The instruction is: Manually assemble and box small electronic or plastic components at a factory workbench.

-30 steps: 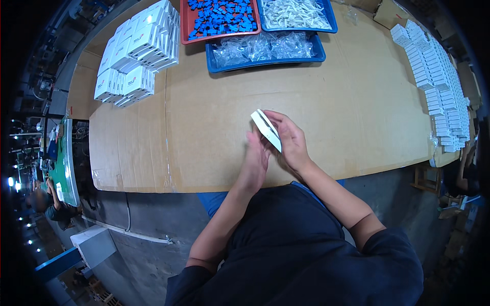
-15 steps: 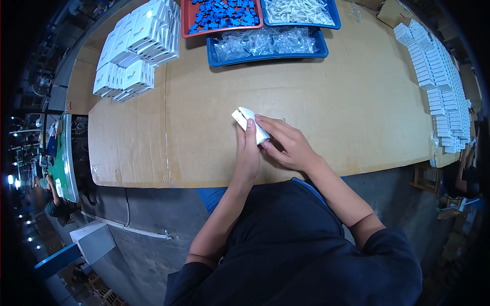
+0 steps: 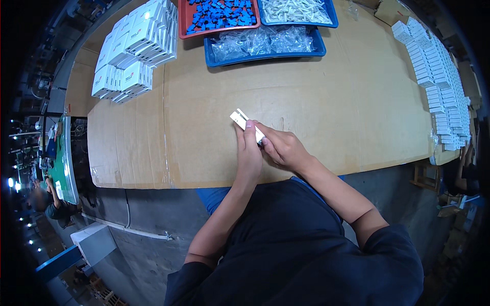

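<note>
Above the near-middle part of the table, both my hands are closed around a small white carton [image 3: 238, 118], tilted with its upper end toward the far left. My left hand [image 3: 249, 153] grips it from the near left, thumb lying along its face. On the other side, my right hand [image 3: 287, 148] has its fingers wrapped over the carton's right side and lower end. A narrow gap runs between two white parts at the upper end. My fingers cover much of the carton, so what is inside does not show.
At the far middle stand a red tray [image 3: 182, 23] of blue pieces, a blue tray [image 3: 334, 15] of white pieces and another blue tray [image 3: 219, 63] of clear plastic bags. White boxes [image 3: 133, 46] are stacked at far left, small white cartons [image 3: 434, 76] along the right edge.
The white part that stood raised on the carton's right side now lies closer in. My right hand has shifted slightly left and closed tighter around the carton.
</note>
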`<state>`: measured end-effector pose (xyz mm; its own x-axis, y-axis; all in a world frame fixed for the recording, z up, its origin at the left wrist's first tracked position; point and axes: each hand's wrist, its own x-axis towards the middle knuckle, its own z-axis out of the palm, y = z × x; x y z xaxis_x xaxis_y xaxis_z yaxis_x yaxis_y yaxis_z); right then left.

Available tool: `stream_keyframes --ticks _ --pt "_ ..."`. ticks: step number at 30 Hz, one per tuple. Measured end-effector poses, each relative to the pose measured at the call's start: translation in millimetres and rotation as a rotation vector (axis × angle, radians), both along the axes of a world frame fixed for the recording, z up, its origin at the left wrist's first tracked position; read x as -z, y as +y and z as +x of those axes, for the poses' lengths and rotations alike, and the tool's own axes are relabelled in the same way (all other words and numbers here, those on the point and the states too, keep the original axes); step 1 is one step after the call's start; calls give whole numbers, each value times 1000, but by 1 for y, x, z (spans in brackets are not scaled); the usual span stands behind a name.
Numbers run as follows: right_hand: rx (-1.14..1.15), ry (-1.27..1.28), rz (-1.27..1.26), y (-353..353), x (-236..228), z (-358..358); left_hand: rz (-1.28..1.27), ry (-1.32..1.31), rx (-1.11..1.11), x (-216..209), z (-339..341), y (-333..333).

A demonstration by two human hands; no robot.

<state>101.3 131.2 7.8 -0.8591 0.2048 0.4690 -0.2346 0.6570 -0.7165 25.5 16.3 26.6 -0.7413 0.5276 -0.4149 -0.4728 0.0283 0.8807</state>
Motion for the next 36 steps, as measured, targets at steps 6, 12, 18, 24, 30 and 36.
stream_keyframes --ticks 6,12,18,24,30,36 --pt "12 22 57 -5 8 2 20 8 -53 7 3 -2" --pt "-5 -95 -75 -6 -8 1 87 -53 -92 21 -14 -9" --pt "62 -188 -484 3 -9 -1 60 -233 85 -14 -25 -10" --pt "98 -249 -754 17 -5 -7 241 15 131 -9 -23 -18" --pt "27 -522 -1165 16 -44 -5 238 429 291 -6 -20 -18" --pt "-2 -279 -1068 0 -38 -6 374 310 173 3 -17 -14"
